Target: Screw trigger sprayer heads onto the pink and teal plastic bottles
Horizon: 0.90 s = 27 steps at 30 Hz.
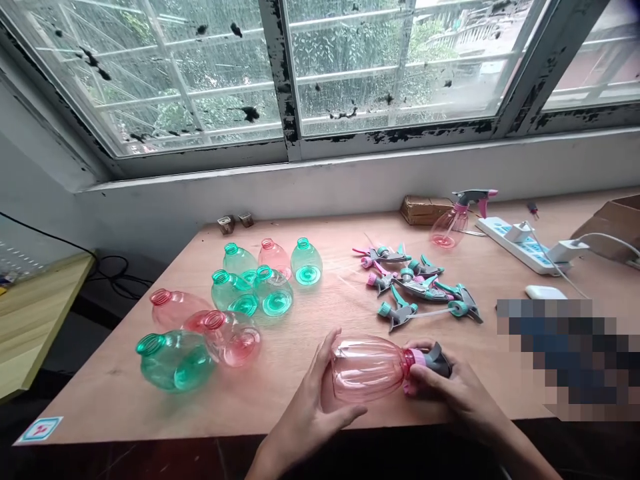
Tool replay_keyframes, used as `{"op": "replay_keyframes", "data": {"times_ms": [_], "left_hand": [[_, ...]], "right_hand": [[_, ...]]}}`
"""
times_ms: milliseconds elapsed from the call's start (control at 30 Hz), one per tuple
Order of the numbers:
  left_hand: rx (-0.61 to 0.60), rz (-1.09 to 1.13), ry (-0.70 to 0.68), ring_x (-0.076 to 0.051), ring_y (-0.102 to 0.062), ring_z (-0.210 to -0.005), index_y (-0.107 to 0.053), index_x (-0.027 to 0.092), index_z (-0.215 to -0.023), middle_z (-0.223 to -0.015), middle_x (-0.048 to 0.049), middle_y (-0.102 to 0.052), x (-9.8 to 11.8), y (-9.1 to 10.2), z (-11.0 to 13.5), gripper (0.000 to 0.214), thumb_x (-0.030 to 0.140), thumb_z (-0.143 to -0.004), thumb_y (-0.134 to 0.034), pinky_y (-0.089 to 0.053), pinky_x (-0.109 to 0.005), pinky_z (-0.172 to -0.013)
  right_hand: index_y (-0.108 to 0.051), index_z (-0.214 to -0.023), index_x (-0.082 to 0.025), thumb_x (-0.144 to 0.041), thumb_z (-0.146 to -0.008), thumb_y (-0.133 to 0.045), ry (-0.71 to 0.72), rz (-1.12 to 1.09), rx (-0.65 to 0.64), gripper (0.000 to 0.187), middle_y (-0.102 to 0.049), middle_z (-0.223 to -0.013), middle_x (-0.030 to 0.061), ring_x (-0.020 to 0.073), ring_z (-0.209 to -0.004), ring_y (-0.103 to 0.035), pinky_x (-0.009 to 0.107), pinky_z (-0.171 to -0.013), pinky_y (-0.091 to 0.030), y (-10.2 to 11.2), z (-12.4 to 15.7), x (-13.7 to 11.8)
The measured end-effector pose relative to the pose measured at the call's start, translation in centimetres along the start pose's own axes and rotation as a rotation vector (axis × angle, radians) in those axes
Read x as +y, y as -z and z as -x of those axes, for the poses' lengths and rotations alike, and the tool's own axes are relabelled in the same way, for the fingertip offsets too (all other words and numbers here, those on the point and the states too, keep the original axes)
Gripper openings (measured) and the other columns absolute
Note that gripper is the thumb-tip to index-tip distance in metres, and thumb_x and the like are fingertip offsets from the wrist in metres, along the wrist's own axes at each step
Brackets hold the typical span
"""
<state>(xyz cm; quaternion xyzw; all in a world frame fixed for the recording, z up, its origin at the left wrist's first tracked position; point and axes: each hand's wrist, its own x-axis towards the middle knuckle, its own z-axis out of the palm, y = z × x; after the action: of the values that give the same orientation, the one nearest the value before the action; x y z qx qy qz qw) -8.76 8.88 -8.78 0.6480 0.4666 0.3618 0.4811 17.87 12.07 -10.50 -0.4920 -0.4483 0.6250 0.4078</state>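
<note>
A clear pink spray bottle [370,370] lies sideways in front of me, near the table's front edge. My right hand [445,383] is closed around its grey-and-pink spray head [436,360], at the neck. My left hand [320,393] cups around the base with thumb and fingers spread. Its fingertips are at the base's far edge, and a small gap shows by the palm. Beyond the bottle is a pile of loose grey spray heads [417,283] with green or pink parts. Several green bottles [175,363] and pink bottles [234,340] without heads stand or lean to the left.
Toward the back right stands another pink spray bottle [450,227] with its head on, beside a brown box [425,210]. A white power strip [520,247] with plugs and cables lies right of it, near a white case [545,293]. A window [390,73] is behind the table.
</note>
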Motion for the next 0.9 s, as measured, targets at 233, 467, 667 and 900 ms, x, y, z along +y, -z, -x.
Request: {"op": "replay_keyframes", "data": {"times_ms": [233, 467, 667, 900], "left_hand": [[-0.001, 0.064, -0.02, -0.032, -0.017, -0.152, -0.006, 0.031, -0.157, -0.165, -0.0119, -0.019, -0.39, -0.16, -0.07, 0.105, 0.036, -0.081, -0.078, -0.012, -0.054, -0.123], [-0.013, 0.001, -0.046, -0.029, -0.02, -0.151, -0.006, 0.036, -0.156, -0.166, -0.008, -0.018, -0.75, -0.29, 0.01, 0.094, 0.027, -0.088, -0.07, -0.014, -0.052, -0.124], [-0.004, 0.008, -0.011, -0.033, -0.02, -0.151, 0.002, 0.033, -0.157, -0.166, -0.0114, -0.016, -0.75, -0.26, 0.03, 0.114, 0.033, -0.079, -0.08, -0.015, -0.055, -0.123], [0.024, -0.051, -0.051, -0.031, -0.017, -0.152, -0.005, 0.04, -0.155, -0.166, -0.0059, -0.017, -1.01, -0.23, 0.07, 0.103, 0.033, -0.082, -0.077, -0.013, -0.053, -0.124]], "right_hand": [[-0.068, -0.097, -0.016, -0.049, -0.076, -0.078, 0.054, 0.066, -0.032, 0.04, -0.076, -0.066, 0.0037, 0.0233, -0.064, -0.071, 0.034, -0.069, -0.056, 0.05, 0.12, -0.07], [-0.068, -0.097, -0.017, -0.047, -0.078, -0.076, 0.076, 0.079, -0.061, 0.037, -0.075, -0.066, 0.003, 0.0224, -0.065, -0.069, 0.031, -0.069, -0.053, 0.48, 0.07, 0.1], [-0.071, -0.095, -0.016, -0.047, -0.078, -0.076, 0.086, 0.179, -0.12, 0.035, -0.076, -0.07, 0.0042, 0.0233, -0.069, -0.068, 0.031, -0.067, -0.052, 0.57, 0.24, -0.21], [-0.07, -0.102, -0.018, -0.044, -0.074, -0.08, 0.074, 0.207, -0.075, 0.039, -0.077, -0.074, 0.0035, 0.0246, -0.072, -0.07, 0.032, -0.071, -0.054, 0.5, 0.16, -0.26]]}}
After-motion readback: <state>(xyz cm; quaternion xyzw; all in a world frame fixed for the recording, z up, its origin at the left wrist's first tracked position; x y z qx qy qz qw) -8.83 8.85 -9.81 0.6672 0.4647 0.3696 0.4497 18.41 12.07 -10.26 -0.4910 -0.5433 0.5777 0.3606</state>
